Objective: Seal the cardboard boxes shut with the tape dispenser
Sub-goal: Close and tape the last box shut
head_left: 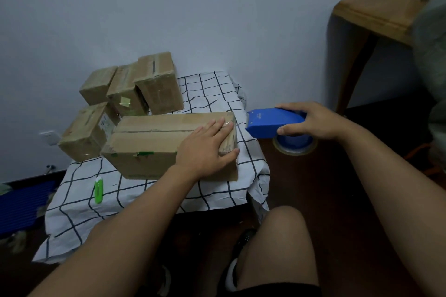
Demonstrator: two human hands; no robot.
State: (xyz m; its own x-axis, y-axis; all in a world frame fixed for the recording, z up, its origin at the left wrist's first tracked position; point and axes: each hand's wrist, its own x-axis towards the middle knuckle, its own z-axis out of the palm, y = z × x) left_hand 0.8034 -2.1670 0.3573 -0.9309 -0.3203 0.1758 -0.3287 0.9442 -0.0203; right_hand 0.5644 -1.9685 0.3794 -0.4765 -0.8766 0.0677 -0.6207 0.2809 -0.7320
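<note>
- Room: I see a plain pale wall point(217, 7) behind everything, dark floor point(313, 188) on the right, and a wooden table point(376, 14) at upper right with a slanted leg.
- Work surface: a low stand draped in a white cloth with a black grid point(212, 94), creased and hanging over the front and right edges.
- Large box point(149, 144): long brown carton lying in the middle of the cloth, flaps closed, a dark seam running along its top, a scrap of green tape on the front face.
- Small boxes point(144, 87): four brown cartons clustered at the back left against the wall, some tilted, glossy tape on their seams.
- Left hand point(207, 144): flat on the right end of the large box, fingers straight and spread, thumb over the near edge.
- Right hand point(311, 120): fingers and thumb wrapped round the blue tape dispenser point(272, 123), held in the air just right of the box, off the cloth, its roll hanging underneath.
- Green utility knife point(99, 189): lying on the cloth, near the front left.
- Wall socket point(49, 137), low left.
</note>
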